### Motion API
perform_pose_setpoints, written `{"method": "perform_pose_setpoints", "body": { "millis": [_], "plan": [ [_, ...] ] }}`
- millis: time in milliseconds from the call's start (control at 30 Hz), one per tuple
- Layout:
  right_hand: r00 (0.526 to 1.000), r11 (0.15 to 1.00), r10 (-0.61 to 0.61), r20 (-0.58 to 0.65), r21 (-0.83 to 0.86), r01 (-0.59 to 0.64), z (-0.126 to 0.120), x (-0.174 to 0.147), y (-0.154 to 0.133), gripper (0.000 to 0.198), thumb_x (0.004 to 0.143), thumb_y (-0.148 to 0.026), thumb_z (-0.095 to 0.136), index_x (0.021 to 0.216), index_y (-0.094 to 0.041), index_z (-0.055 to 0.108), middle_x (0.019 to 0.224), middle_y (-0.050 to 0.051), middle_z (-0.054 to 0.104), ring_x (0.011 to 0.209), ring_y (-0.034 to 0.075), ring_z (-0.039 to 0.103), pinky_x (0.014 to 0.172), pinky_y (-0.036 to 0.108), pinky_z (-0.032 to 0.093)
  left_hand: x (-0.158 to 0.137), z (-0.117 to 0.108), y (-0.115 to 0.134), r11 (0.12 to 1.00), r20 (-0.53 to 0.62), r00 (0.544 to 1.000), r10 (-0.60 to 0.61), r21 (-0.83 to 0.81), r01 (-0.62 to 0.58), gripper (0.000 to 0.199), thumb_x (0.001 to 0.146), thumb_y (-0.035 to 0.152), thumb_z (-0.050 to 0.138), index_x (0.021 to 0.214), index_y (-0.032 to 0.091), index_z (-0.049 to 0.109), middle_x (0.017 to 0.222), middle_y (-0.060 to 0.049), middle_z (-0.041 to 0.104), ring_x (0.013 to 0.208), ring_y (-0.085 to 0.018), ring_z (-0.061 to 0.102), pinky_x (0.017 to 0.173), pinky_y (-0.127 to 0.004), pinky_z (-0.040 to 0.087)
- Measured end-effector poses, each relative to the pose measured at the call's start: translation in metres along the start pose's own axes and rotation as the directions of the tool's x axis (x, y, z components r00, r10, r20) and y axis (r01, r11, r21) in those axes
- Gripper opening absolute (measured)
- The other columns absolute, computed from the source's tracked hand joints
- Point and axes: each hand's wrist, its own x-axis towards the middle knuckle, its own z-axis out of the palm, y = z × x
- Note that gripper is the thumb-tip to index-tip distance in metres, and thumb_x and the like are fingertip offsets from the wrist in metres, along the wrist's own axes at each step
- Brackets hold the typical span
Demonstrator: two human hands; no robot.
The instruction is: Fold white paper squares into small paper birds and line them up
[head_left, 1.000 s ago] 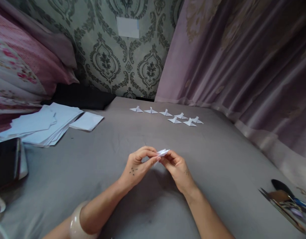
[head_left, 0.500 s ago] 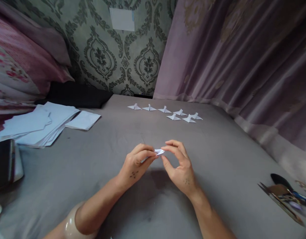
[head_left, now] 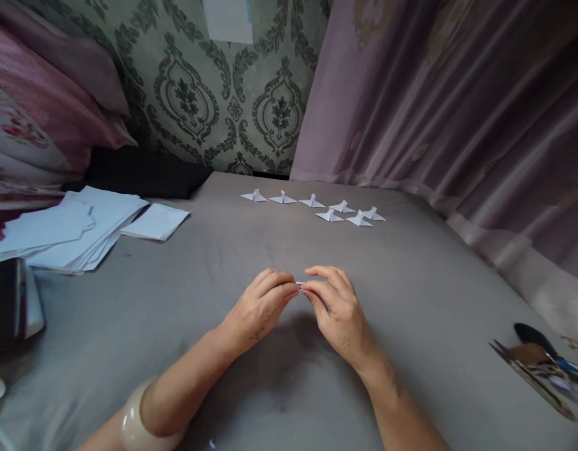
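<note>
Between my fingertips, above the middle of the grey cloth, is a small folded white paper [head_left: 299,284], mostly covered by the fingers. My left hand [head_left: 263,307] pinches it from the left side. From the right, my right hand [head_left: 338,313] pinches it between thumb and index finger, with its other fingers curved above. Farther back stand several folded white paper figures [head_left: 312,201] with pointed side wings, most of them in a row and a few just in front at the right.
At left lie a stack of white sheets [head_left: 91,228], a smaller paper pile [head_left: 158,222] and a dark phone-like device [head_left: 5,304]. Folded black cloth [head_left: 143,172] lies behind them. Scissors or similar metal tools [head_left: 533,382] lie at the right edge, near the purple curtain [head_left: 387,125].
My right thumb and index finger have closed onto the paper's right end. Less of the paper shows now, and both hands are closer together. The view has tipped slightly downward.
</note>
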Motion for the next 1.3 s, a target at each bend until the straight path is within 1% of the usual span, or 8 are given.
{"method": "perform_pose_setpoints", "body": {
  "millis": [167,400,567,700,833,933,1133,1300],
  "plan": [
    [0.998,0.991,0.056,0.028,0.118,-0.059,-0.002,0.002,-0.002,0.016,0.085,-0.010,0.055,0.088,-0.024,0.064,0.090,0.004,0.068,0.097,0.020,0.059,0.089,0.040,0.047,0.002,-0.001,0.002,0.998,0.008,0.999,0.054,-0.042,-0.054,0.024,0.088,0.008,0.051,0.109,0.018,0.059,0.100,-0.010,0.064,0.087,-0.017,0.059,0.077,-0.032,0.051],
    [0.996,0.991,0.071,0.050,0.107,-0.076,-0.005,0.004,-0.003,0.015,0.082,-0.010,0.054,0.079,-0.023,0.061,0.082,0.003,0.067,0.086,0.018,0.061,0.082,0.038,0.046,0.001,0.001,0.000,0.996,0.001,0.999,0.032,-0.088,-0.032,0.018,0.088,0.010,0.052,0.101,0.019,0.062,0.096,-0.008,0.065,0.085,-0.015,0.061,0.076,-0.029,0.052],
    [0.999,0.998,0.024,0.032,0.059,-0.026,-0.007,0.003,-0.005,0.015,0.080,-0.008,0.056,0.079,-0.022,0.058,0.080,0.002,0.065,0.085,0.018,0.060,0.082,0.037,0.045,0.005,0.001,0.004,0.972,-0.018,0.992,-0.128,-0.200,0.122,0.007,0.085,0.012,0.059,0.086,0.018,0.063,0.089,-0.006,0.066,0.079,-0.013,0.063,0.071,-0.024,0.051],
    [0.999,0.999,0.009,0.039,0.040,-0.011,-0.009,0.004,-0.008,0.014,0.080,-0.008,0.055,0.079,-0.022,0.058,0.079,0.002,0.065,0.084,0.018,0.060,0.082,0.036,0.044,0.006,0.001,0.008,0.877,0.036,0.941,-0.337,-0.352,0.327,0.007,0.082,0.017,0.063,0.075,0.017,0.062,0.082,-0.005,0.066,0.073,-0.013,0.063,0.067,-0.023,0.051],
    [0.998,0.997,0.033,0.046,0.069,-0.036,-0.010,0.005,-0.009,0.014,0.081,-0.010,0.054,0.077,-0.023,0.058,0.077,0.002,0.065,0.082,0.017,0.061,0.081,0.036,0.045,0.004,0.002,0.008,0.805,0.069,0.905,-0.420,-0.433,0.406,0.010,0.080,0.020,0.065,0.073,0.016,0.061,0.079,-0.005,0.066,0.073,-0.014,0.063,0.069,-0.025,0.050],
    [0.997,0.991,0.059,0.055,0.118,-0.065,-0.011,0.005,-0.008,0.013,0.082,-0.011,0.055,0.076,-0.023,0.057,0.078,0.002,0.066,0.081,0.017,0.061,0.081,0.036,0.045,0.003,0.002,0.007,0.809,0.059,0.906,-0.418,-0.430,0.401,0.009,0.080,0.019,0.065,0.073,0.016,0.060,0.079,-0.004,0.066,0.074,-0.013,0.063,0.069,-0.025,0.049],
    [0.987,0.969,0.142,0.070,0.192,-0.153,-0.011,0.003,-0.005,0.010,0.084,-0.014,0.058,0.080,-0.023,0.060,0.080,0.002,0.066,0.084,0.018,0.062,0.082,0.035,0.046,0.004,0.002,0.007,0.867,0.012,0.941,-0.338,-0.385,0.316,0.009,0.080,0.012,0.063,0.073,0.016,0.060,0.080,-0.004,0.065,0.073,-0.012,0.062,0.068,-0.023,0.048],
    [0.993,0.980,0.085,0.076,0.173,-0.097,-0.013,0.004,-0.001,0.007,0.084,-0.017,0.061,0.083,-0.024,0.062,0.083,0.002,0.067,0.086,0.019,0.062,0.084,0.037,0.046,0.005,0.001,0.007,0.884,-0.003,0.951,-0.309,-0.369,0.286,0.009,0.080,0.010,0.063,0.074,0.016,0.060,0.080,-0.004,0.065,0.073,-0.012,0.062,0.069,-0.024,0.048]
  ]
}}
